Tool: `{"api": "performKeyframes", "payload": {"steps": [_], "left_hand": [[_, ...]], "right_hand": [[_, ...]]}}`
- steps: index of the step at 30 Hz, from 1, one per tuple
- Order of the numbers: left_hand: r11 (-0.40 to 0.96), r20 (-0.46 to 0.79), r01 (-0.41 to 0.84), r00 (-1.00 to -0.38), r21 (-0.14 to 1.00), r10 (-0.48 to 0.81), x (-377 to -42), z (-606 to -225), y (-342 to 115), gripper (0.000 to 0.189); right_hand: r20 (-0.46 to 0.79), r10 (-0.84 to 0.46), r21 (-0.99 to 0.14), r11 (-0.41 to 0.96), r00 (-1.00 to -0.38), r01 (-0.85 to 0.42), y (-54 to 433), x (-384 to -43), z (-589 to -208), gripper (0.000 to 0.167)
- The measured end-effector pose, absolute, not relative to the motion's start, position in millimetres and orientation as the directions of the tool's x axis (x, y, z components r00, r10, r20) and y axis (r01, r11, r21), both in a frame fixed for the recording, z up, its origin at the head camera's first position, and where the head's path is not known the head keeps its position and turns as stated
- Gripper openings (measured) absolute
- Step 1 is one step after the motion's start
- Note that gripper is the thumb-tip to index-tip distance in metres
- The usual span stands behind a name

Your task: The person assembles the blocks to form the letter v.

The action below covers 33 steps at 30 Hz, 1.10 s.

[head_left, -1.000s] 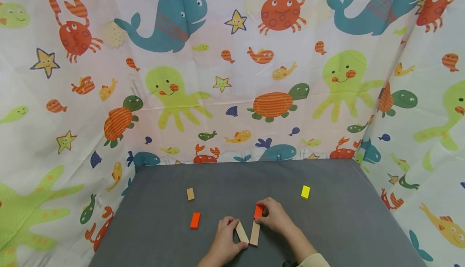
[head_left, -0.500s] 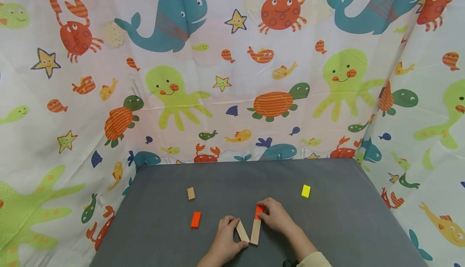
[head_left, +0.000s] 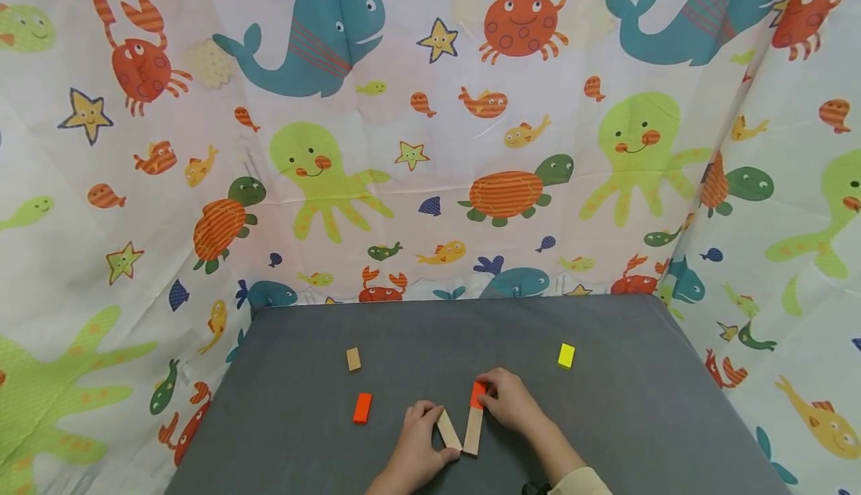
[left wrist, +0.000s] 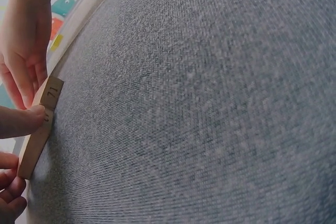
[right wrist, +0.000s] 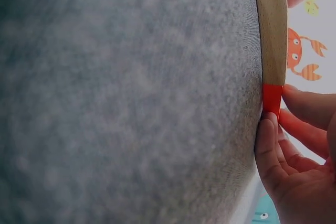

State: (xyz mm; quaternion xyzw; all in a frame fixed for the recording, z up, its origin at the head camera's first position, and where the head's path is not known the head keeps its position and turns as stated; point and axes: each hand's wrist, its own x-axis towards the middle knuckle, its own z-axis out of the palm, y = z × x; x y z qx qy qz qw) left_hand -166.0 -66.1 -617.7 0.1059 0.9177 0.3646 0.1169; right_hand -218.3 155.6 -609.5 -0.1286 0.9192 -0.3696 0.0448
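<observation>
My left hand (head_left: 418, 446) holds a plain wooden block (head_left: 448, 431) lengthwise, thumb at its near end and fingertips at its far end. Beside it lies a second plain wooden block (head_left: 473, 432); the near ends of the two meet in a narrow V. My right hand (head_left: 507, 399) pinches a red-orange block (head_left: 478, 393) between thumb and fingers. In the right wrist view that red-orange block (right wrist: 272, 98) stands end to end with the plain wooden block (right wrist: 273, 30). Printed numbers show on the ends of the wooden blocks (left wrist: 51, 93) in the left wrist view.
To the left on the grey cloth (head_left: 303, 435) lie another red-orange block (head_left: 362, 408) and a small tan block (head_left: 353, 359). A yellow block (head_left: 566, 355) sits at the back right. Behind the table hangs a curtain (head_left: 430, 241) printed with sea animals.
The red-orange block in my right hand has been nudged slightly into line with the wooden block's far end. My left hand stays where it was.
</observation>
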Motion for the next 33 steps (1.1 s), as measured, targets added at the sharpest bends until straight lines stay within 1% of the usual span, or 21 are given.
{"api": "performKeyframes", "payload": {"steps": [6, 15, 23, 29, 33], "left_hand": [[0.720, -0.160, 0.096, -0.947, 0.687, 0.278, -167.3, -617.4, -65.1, 0.076], [0.714, -0.182, 0.078, -0.942, 0.696, 0.281, -168.7, -618.7, -65.3, 0.075], [0.698, -0.184, 0.063, -0.944, 0.714, 0.273, -169.4, -620.4, -66.5, 0.075], [0.707, -0.191, 0.057, -0.945, 0.705, 0.266, -169.4, -617.1, -65.8, 0.075], [0.709, -0.203, 0.047, -0.943, 0.703, 0.264, -169.7, -615.1, -64.2, 0.074]], "right_hand": [[0.001, -0.260, -0.701, 0.689, -0.966, -0.186, 158.3, -217.6, -611.2, 0.031], [0.031, -0.242, -0.712, 0.676, -0.970, -0.191, 167.6, -216.6, -605.3, 0.035], [0.049, -0.179, -0.716, 0.680, -0.983, -0.159, 176.7, -219.5, -596.1, 0.041], [0.096, -0.121, -0.707, 0.691, -0.988, -0.153, 186.1, -219.0, -589.4, 0.041], [0.101, -0.100, -0.706, 0.694, -0.990, -0.142, 194.2, -219.0, -591.5, 0.041]]}}
